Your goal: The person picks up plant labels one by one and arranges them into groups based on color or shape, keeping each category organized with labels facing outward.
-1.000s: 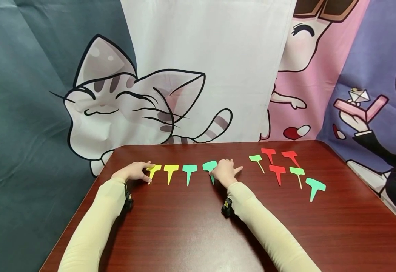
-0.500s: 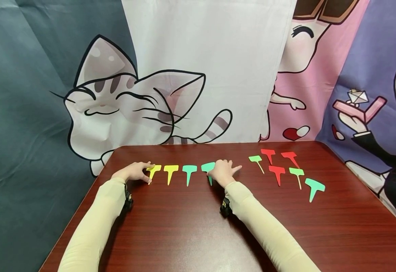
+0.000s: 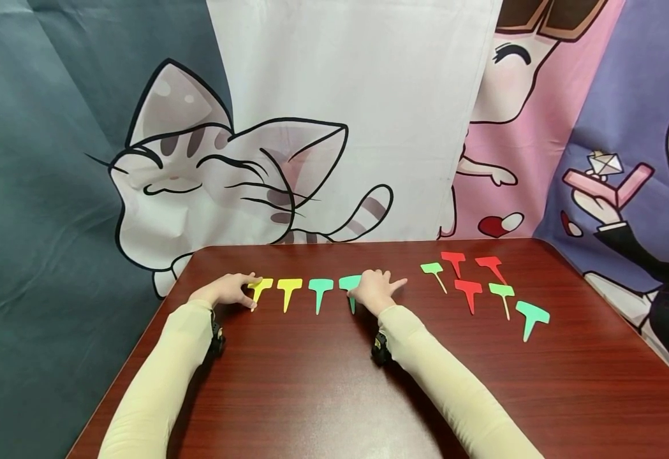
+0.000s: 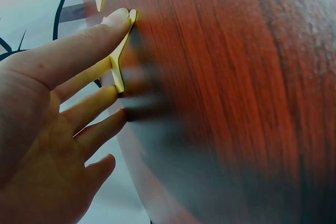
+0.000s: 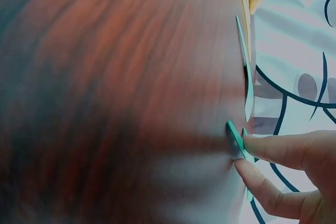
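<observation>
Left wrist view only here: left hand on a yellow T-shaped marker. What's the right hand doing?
Observer: The right hand has its thumb and a finger on the end turquoise marker.
Operator: What sits directly left of that?
Observer: A second turquoise marker, apart from it.
Operator: And beyond the right hand?
Observer: A scattered group: three red markers, two light green markers and a third turquoise marker.

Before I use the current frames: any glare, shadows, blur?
Head: mostly crisp, pale glare on the table's near middle, dark shadows beside both sleeves. Left wrist: soft-edged dark shadow by the left hand, speckled glare top right. Right wrist: table grain soft, dark band running left from the right hand, hazy pale reflection below it.
</observation>
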`<move>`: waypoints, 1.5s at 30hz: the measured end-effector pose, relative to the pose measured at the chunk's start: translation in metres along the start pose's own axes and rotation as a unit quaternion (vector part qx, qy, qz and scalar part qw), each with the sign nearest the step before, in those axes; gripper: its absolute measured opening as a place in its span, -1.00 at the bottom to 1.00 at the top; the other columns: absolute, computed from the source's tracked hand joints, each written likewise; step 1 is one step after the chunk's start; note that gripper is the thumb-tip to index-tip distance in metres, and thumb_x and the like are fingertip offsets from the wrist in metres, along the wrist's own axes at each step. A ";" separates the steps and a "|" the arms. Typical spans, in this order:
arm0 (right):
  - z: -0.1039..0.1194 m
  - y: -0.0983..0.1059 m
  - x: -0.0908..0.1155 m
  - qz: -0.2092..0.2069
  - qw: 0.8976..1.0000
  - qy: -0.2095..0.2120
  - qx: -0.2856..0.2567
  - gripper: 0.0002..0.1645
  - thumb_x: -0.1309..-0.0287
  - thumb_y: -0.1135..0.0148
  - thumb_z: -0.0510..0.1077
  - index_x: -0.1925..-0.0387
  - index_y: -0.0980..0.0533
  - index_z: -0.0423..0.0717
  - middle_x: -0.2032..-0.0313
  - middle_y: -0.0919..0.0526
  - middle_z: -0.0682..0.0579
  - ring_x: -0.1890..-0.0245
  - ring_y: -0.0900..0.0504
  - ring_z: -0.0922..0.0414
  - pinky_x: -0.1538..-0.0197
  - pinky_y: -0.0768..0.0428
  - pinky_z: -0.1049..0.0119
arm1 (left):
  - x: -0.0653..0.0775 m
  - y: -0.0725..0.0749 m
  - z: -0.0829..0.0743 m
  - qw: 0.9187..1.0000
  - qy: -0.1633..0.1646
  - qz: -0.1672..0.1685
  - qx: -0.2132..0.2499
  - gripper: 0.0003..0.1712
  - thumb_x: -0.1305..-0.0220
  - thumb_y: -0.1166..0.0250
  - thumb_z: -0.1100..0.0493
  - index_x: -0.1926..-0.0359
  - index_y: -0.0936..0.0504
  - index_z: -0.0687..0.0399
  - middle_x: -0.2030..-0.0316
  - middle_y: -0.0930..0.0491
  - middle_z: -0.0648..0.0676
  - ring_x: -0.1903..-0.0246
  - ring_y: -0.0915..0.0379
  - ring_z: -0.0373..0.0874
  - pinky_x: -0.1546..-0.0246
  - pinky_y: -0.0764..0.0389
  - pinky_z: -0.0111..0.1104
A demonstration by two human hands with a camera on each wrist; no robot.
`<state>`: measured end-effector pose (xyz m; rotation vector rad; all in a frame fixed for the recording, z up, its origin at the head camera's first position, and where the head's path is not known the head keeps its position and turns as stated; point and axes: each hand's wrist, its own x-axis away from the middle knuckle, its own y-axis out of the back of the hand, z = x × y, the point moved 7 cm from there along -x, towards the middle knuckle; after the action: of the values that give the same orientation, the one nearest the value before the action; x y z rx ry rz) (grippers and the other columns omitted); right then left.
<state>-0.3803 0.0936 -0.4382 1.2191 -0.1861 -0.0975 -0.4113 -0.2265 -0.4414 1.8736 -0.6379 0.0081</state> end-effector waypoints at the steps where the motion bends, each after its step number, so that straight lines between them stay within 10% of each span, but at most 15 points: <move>1: 0.000 0.000 0.000 0.002 1.000 0.002 0.001 -0.41 0.11 -0.42 0.19 0.12 -0.60 -0.11 -0.13 -0.47 -0.22 -0.36 -0.15 -0.21 -0.23 0.21 -0.50 | 0.000 0.000 0.000 1.000 0.001 0.000 0.000 -0.05 -0.03 -0.44 -0.05 -0.41 -0.24 0.05 -0.43 -0.03 0.25 -0.40 0.15 0.32 -0.29 -0.10 0.16; 18: -0.005 0.003 -0.002 0.009 1.000 0.003 0.000 -0.45 -0.11 -0.23 0.19 0.05 -0.56 -0.13 -0.09 -0.49 -0.20 -0.28 -0.25 -0.21 -0.26 0.21 -0.48 | -0.003 -0.001 0.003 1.000 0.015 0.002 0.009 -0.09 -0.06 -0.43 0.01 -0.41 -0.25 0.01 -0.45 -0.03 0.22 -0.41 0.16 0.30 -0.29 -0.11 0.17; 26: -0.008 0.010 0.005 -0.023 0.999 0.036 -0.027 -0.69 -0.22 -0.16 0.08 0.44 -0.57 -0.05 -0.03 -0.48 -0.23 -0.24 -0.25 -0.24 -0.24 0.06 -0.46 | -0.004 -0.001 0.003 1.000 0.012 0.002 0.005 -0.09 -0.05 -0.43 0.01 -0.40 -0.25 0.04 -0.44 -0.04 0.24 -0.41 0.16 0.32 -0.29 -0.10 0.18; 45: -0.030 0.021 0.013 -0.014 0.991 0.132 -0.024 -0.39 -0.35 0.00 0.09 -0.21 -0.38 -0.29 -0.31 -0.26 -0.34 -0.42 -0.04 -0.24 -0.30 -0.04 -0.37 | 0.000 -0.002 0.001 1.000 0.013 0.006 0.003 -0.10 -0.09 -0.41 0.01 -0.41 -0.23 0.03 -0.45 -0.02 0.23 -0.40 0.17 0.33 -0.27 -0.12 0.19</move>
<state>-0.3624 0.1260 -0.4271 1.1745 0.0645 0.0356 -0.4106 -0.2265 -0.4436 1.8725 -0.6313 0.0425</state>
